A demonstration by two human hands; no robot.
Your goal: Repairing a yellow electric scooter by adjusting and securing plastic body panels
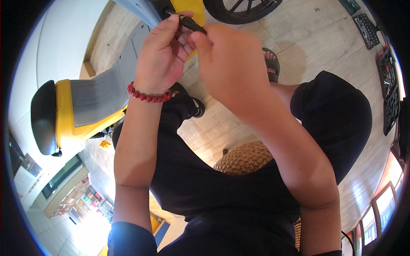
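A small black tool or part (189, 24) sits between my two hands at the top, against the yellow front (193, 9) of a scooter. My left hand (160, 55), with a red bead bracelet at the wrist, has fingers closed around its left end. My right hand (228, 68), slightly blurred, grips its right end with fingers curled. The thin tip near the yellow panel is too small to make out.
The scooter's grey deck and black seat (42, 117) are at left. A black wheel (243, 8) is at top. Open tool cases (386, 89) lie at right. My sandalled feet rest on the wooden floor; I sit on a woven seat (237, 162).
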